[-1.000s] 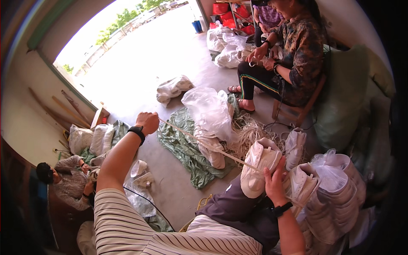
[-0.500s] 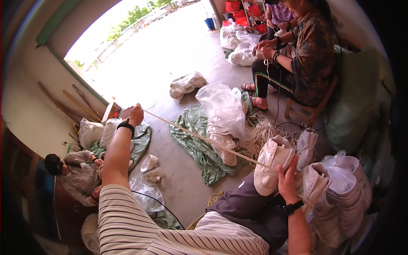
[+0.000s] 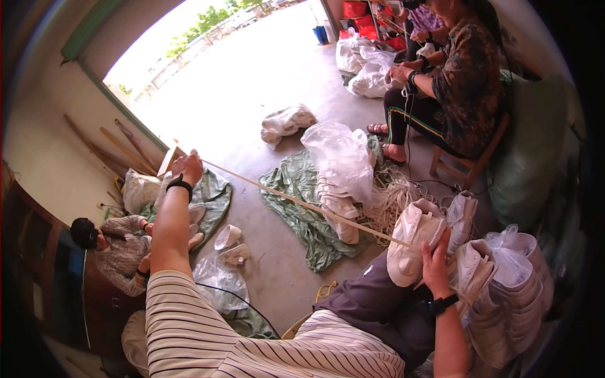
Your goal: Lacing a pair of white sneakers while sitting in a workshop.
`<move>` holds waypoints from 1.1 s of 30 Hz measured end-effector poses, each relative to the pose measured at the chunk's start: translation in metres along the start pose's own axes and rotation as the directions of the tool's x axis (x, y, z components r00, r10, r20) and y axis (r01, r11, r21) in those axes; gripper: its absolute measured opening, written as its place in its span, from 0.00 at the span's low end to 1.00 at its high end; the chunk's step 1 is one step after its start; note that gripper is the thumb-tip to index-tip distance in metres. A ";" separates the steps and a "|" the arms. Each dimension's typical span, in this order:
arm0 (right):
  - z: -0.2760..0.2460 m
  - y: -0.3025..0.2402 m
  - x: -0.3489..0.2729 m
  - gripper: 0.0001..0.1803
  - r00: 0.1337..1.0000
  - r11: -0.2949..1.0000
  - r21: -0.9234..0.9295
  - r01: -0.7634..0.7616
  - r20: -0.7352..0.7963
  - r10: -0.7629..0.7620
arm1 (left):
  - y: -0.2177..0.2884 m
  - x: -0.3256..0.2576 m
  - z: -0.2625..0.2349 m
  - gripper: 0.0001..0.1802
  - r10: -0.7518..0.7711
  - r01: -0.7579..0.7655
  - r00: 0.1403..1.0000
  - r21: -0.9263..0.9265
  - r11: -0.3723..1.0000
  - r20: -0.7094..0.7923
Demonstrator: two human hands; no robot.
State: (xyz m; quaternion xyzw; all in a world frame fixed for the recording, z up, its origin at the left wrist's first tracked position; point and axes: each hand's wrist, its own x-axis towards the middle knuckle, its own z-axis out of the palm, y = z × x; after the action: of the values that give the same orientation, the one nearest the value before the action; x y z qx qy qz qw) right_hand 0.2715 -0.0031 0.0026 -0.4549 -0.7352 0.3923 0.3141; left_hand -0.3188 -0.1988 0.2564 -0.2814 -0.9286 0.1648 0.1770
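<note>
My left hand [image 3: 188, 167] is stretched far out at the left, its fingers closed on one end of a whitish shoelace [image 3: 299, 201]. The lace runs taut across to a white sneaker [image 3: 406, 252] over my right thigh. Behind and beside this shoe, my right hand [image 3: 436, 264] grips its side, fingers pointing up. Where the lace meets the shoe lies close to my right fingers; the exact eyelet cannot be made out. Just right of that hand sits another white sneaker [image 3: 471, 271], with one more sneaker [image 3: 461, 213] standing farther back.
A heap of loose laces [image 3: 403, 205] lies beyond the shoe. Shoe pieces under clear plastic [image 3: 340, 157] rest on a green tarp [image 3: 293, 220]. Stacked white shoe parts [image 3: 513, 302] stand at my right. Co-workers sit at the far right [image 3: 469, 82] and at the left [image 3: 123, 249].
My left hand has drawn a little farther left with the lace still taut. The sneaker and my right hand stay together, and the whole view has shifted slightly.
</note>
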 end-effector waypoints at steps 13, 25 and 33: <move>-0.004 -0.011 -0.011 0.43 1.000 0.995 0.095 0.011 0.018 -0.013 | -0.064 -0.010 0.005 0.16 -0.122 0.122 0.992 -0.029 0.992 -0.018; -0.010 -0.018 -0.024 0.44 0.998 0.998 0.057 -0.027 0.051 0.024 | -0.100 -0.032 -0.012 0.13 -0.126 0.124 0.989 -0.025 0.992 -0.082; -0.007 -0.012 -0.022 0.42 1.000 1.000 0.017 0.015 0.025 -0.015 | -0.098 -0.029 -0.007 0.12 -0.168 0.152 0.972 -0.106 0.983 -0.163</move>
State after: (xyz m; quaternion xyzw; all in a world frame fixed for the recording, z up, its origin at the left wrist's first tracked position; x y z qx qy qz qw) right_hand 0.2809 -0.0239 0.0140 -0.4417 -0.7392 0.4019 0.3114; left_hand -0.3387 -0.2910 0.2955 -0.2268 -0.9362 0.0818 0.2556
